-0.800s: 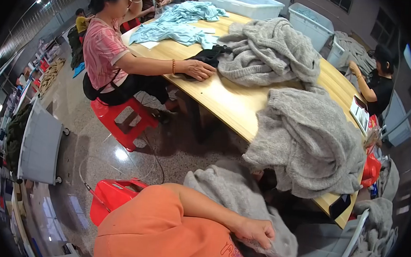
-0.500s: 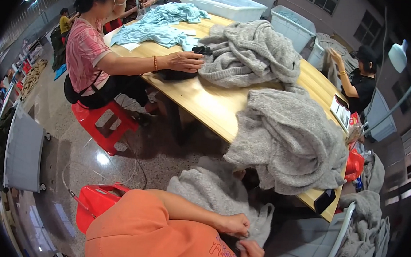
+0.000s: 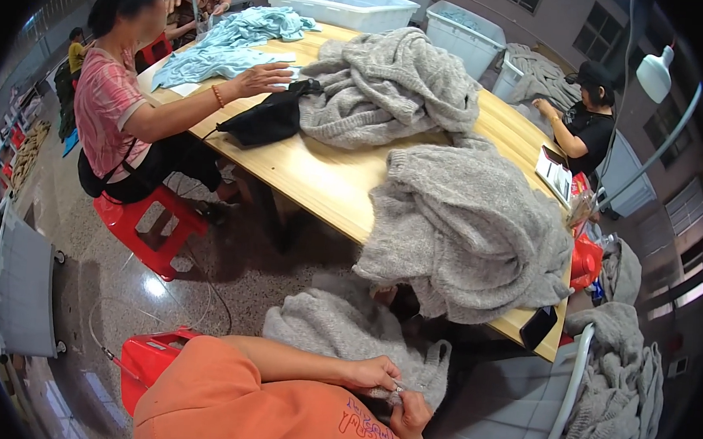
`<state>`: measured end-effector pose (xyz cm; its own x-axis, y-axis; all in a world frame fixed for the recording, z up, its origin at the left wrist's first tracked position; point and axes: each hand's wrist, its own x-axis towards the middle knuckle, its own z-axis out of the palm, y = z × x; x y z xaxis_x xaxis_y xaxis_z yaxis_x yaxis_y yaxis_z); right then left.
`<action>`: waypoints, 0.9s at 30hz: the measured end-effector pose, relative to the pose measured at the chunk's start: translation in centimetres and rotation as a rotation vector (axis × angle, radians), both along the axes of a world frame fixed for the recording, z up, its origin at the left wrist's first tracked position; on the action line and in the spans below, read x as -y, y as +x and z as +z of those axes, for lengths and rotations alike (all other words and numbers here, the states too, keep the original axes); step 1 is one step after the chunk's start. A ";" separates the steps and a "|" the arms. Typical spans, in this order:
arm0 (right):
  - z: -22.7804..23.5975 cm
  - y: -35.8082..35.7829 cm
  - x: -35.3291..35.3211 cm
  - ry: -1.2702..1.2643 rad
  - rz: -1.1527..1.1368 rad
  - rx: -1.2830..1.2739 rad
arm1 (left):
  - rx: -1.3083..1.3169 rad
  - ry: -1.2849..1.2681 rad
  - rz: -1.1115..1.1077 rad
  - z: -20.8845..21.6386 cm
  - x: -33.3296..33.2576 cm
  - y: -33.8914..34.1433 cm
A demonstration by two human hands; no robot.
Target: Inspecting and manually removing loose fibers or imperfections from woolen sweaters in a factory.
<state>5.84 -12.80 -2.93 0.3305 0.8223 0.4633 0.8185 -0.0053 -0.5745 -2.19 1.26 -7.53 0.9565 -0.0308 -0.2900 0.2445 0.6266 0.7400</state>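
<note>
A grey knitted garment (image 3: 333, 319) hangs over my lap below the table edge. At its near end my left hand (image 3: 373, 373) is closed, thumb and fingers pinching a bit of the knit. My right hand (image 3: 411, 417) is closed too, its fingertips meeting the left hand's at the same spot. Anything smaller between the fingers is too tiny to make out. A strap-like loop of the garment stands up just beyond my hands. Above it, a large heap of grey knitwear (image 3: 472, 227) droops over the table corner.
The wooden table (image 3: 322, 177) carries another grey knit pile (image 3: 392, 85), light-blue garments (image 3: 225, 47), a black pouch (image 3: 265, 122) and a phone (image 3: 538, 327). A co-worker (image 3: 118, 92) sits left on a red stool (image 3: 154, 227). A grey bin (image 3: 493, 405) stands at my right.
My hands have come closer together at the garment's end. The left co-worker's hand has lifted off the black pouch and moved back. The whole view has shifted slightly.
</note>
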 end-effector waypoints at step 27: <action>-2.1 -0.3 -0.6 -0.144 -0.119 -0.615 | -0.106 0.400 0.178 1.2 -0.4 -1.2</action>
<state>5.57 -12.19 -5.08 0.5933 0.8036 0.0473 0.3286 -0.1881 -0.9255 -3.39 1.68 -6.35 0.9012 0.2661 -0.3422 0.2462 0.3355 0.9093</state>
